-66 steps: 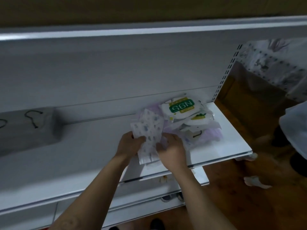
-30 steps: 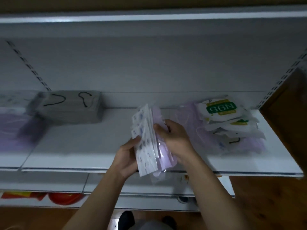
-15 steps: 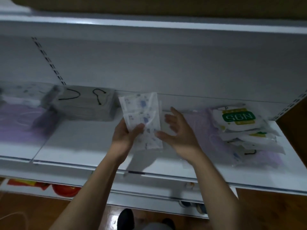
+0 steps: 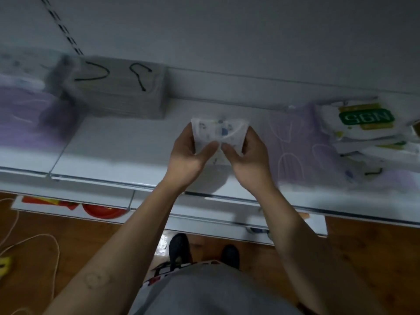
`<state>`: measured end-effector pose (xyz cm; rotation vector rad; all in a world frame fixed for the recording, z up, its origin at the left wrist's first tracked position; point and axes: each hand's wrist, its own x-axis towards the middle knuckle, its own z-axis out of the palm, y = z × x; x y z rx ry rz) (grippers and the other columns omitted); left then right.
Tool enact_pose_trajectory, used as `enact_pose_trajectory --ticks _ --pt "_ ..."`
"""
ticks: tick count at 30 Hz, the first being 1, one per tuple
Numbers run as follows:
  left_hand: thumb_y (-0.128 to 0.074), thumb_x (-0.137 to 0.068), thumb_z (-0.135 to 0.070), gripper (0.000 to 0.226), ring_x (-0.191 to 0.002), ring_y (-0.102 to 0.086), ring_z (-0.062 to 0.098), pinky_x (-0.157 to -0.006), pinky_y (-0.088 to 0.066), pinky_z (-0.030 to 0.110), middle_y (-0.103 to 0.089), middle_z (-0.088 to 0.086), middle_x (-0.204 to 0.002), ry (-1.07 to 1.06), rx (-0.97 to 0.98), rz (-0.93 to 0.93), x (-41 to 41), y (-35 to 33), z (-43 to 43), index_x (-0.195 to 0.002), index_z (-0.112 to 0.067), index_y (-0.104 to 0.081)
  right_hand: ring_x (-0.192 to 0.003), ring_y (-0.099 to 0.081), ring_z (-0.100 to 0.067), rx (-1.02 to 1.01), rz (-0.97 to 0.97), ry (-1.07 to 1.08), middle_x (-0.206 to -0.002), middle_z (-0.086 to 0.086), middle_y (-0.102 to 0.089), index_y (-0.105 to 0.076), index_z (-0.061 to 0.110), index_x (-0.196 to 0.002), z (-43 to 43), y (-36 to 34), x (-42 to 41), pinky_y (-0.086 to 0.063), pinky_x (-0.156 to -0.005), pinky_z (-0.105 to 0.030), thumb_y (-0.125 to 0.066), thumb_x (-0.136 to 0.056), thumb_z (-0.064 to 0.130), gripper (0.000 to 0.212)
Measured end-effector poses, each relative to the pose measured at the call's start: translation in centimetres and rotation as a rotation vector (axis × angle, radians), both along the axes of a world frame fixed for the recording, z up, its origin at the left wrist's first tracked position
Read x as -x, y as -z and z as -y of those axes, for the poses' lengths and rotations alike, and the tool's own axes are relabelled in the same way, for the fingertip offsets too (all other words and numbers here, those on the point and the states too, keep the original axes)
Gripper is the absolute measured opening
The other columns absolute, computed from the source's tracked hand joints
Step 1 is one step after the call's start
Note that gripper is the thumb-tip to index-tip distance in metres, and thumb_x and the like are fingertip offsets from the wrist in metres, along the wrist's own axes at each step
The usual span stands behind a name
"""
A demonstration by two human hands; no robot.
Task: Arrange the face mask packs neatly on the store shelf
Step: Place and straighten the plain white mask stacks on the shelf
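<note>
Here, in the head view, the printed mask pack (image 4: pixel 219 130) lies crosswise, its ends pinched by the left hand (image 4: pixel 188 153) and right hand (image 4: pixel 247 155), equally near, over the shelf (image 4: pixel 118 151) between the grey stack (image 4: pixel 120 92) and the purple packs (image 4: pixel 295 137).

Probably a shop: white slotted-upright shelving (image 4: pixel 136 142) stocked with stacked mask packs (image 4: pixel 118 92) and N95 packs (image 4: pixel 366 119).

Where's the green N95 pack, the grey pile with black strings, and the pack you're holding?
N95 pack (image 4: pixel 366 117): head view, on its green label.
grey mask stack (image 4: pixel 120 103): head view, on its front face.
patterned pack (image 4: pixel 219 131): head view, on its printed middle.
</note>
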<state>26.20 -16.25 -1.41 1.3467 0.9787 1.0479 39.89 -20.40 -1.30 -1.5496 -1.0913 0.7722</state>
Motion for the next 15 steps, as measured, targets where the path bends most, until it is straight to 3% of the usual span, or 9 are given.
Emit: enact_pose_trajectory --ticks 4,8,11,13,15 --pt "-0.067 -0.087 -0.007 0.022 -0.091 -0.071 0.019 -0.076 -0.058 0.033 -0.074 -0.004 -0.097 -0.096 0.046 0.068 0.4 -0.3 -0.7 -0.104 -0.021 -0.064 -0.084 -0.067 -0.011 0.001 -0.059 0.009 -0.092 0.008 -0.069 -0.057 0.033 -0.095 -0.5 -0.5 1.3 -0.055 -0.070 -0.031 -0.071 -0.082 0.013 0.028" --pt "-0.062 -0.090 -0.001 0.019 -0.091 -0.070 0.025 -0.075 -0.057 0.037 -0.073 0.008 -0.099 -0.178 0.303 0.352 2.4 -0.3 -1.3 -0.108 -0.006 -0.063 -0.078 -0.069 -0.015 0.205 -0.054 -0.088 -0.087 0.003 -0.072 -0.063 0.023 -0.091 -1.3 0.1 2.2 -0.056 -0.068 -0.033 -0.079 -0.073 0.011 0.027" --pt "-0.058 -0.090 0.003 0.026 -0.096 -0.069 0.026 -0.085 -0.057 0.041 -0.070 0.012 -0.106 -0.218 0.408 0.490 4.9 -0.3 -1.6 -0.115 -0.003 -0.060 -0.073 -0.067 -0.016 0.219 -0.193 -0.077 -0.082 -0.005 -0.071 -0.066 0.012 -0.085 -1.1 0.5 3.4 -0.052 -0.062 -0.027 -0.079 -0.071 0.000 0.023" --pt "-0.064 -0.083 -0.002 0.032 -0.095 -0.069 0.026 -0.079 -0.058 0.037 -0.069 0.012 -0.107 -0.256 0.409 0.529 7.2 -0.5 -2.0 -0.115 -0.006 -0.058 -0.075 -0.068 -0.018 0.193 -0.304 -0.026 -0.082 -0.004 -0.071 -0.066 0.015 -0.083 -1.2 0.5 4.4 -0.053 -0.065 -0.028 -0.081 -0.066 -0.001 0.027" --pt "-0.066 -0.076 -0.009 0.028 -0.088 -0.067 0.026 -0.070 -0.057 0.035 -0.068 0.010 -0.098 -0.310 0.369 0.511 9.8 -0.8 -2.7 -0.102 -0.012 -0.056 -0.078 -0.068 -0.022 0.174 -0.373 -0.002 -0.084 -0.005 -0.071 -0.066 0.017 -0.085 -1.7 0.0 5.5 -0.054 -0.066 -0.032 -0.079 -0.062 0.001 0.031"
